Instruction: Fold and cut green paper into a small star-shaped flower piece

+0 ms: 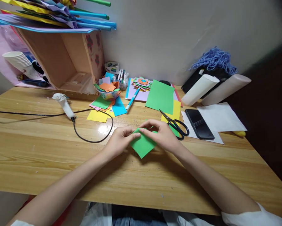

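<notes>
"Green paper (142, 147), 1 corner pointing near: where do we have it?"

"Over the middle of the surface (61, 169). Our left hand (120, 139) pinches its far left edge, and our right hand (163, 135) grips its far corner between thumb and fingers."

"And what lies about us?"

"Black scissors (171, 121) just right of our right hand, 1 phone (199, 124) farther right, and a white glue gun (66, 106) well off to the left."

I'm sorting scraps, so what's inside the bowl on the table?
Orange, green, lilac and blue paper pieces stick out of the bowl. Whatever lies beneath them is covered, so I can't tell.
</notes>
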`<state>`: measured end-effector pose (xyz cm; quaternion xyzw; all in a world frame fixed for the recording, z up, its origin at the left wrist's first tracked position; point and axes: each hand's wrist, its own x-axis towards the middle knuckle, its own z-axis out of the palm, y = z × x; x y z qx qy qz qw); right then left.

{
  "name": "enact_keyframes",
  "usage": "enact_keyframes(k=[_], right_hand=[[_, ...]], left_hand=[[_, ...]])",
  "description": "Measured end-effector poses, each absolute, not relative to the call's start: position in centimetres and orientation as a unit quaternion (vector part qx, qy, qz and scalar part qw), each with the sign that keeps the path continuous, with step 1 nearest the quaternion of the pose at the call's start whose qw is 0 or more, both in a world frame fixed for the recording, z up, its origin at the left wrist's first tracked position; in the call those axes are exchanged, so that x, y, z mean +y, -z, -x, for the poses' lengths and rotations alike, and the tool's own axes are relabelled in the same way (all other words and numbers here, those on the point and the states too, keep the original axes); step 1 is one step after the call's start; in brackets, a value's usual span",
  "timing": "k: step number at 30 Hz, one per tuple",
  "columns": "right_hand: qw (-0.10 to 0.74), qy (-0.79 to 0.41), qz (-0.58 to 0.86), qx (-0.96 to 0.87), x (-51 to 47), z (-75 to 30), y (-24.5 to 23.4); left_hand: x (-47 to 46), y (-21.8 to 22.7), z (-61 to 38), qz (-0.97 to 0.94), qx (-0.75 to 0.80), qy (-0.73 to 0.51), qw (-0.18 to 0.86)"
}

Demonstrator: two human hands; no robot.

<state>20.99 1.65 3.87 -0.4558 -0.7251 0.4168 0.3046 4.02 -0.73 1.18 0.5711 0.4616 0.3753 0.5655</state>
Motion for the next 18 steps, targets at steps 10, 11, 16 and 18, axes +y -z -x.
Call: enact_keyframes(k=[10, 11, 16, 18], right_hand=[[0.330, -0.517, 0.480, -0.627, 2.58, -21.41, -3.87], [0.338, -0.519, 0.484, -0.618, 2.61, -21.40, -3.84], [0.384, -0.523, 0.485, -0.586, 2.50, -21.27, -3.25], [0.358, -0.529, 0.480, -0.602, 2.47, -21.23, -2.92]], left_hand=[[-0.23, -1.63, -3.59, -0.511, 0.479, -0.393, 0.596], [-0.18, -1.65, -3.58, -0.496, 0.484, -0.401, 0.599], [0.07, -1.44, -3.48, -0.491, 0.509, -0.414, 0.573], [0.10, -1.31, -3.46, -0.518, 0.505, -0.411, 0.555]])
